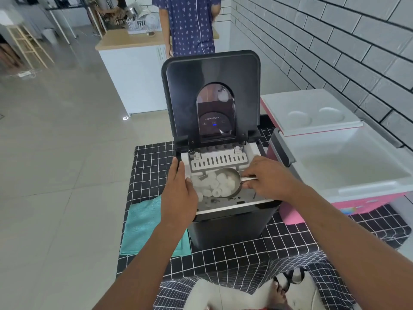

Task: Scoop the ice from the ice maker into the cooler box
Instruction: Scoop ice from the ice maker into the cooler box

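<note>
A black ice maker [232, 222] stands on a checked cloth with its lid [185, 90] raised upright. Its basket holds several pieces of ice [206, 186]. My right hand [268, 177] grips the handle of a metal scoop [233, 182], whose bowl lies in the basket filled with ice. My left hand [178, 189] rests on the machine's left rim, fingers laid over the edge. To the right stands a pink and white cooler box [348, 189], open, its white lid [312, 113] tipped back and its inside white and bare.
A teal cloth [143, 224] lies left of the ice maker on the black-and-white checked cloth [245, 256]. A grey brick wall [335, 52] runs along the right. A person in a blue patterned garment [190, 25] stands behind, beside a white counter [134, 70].
</note>
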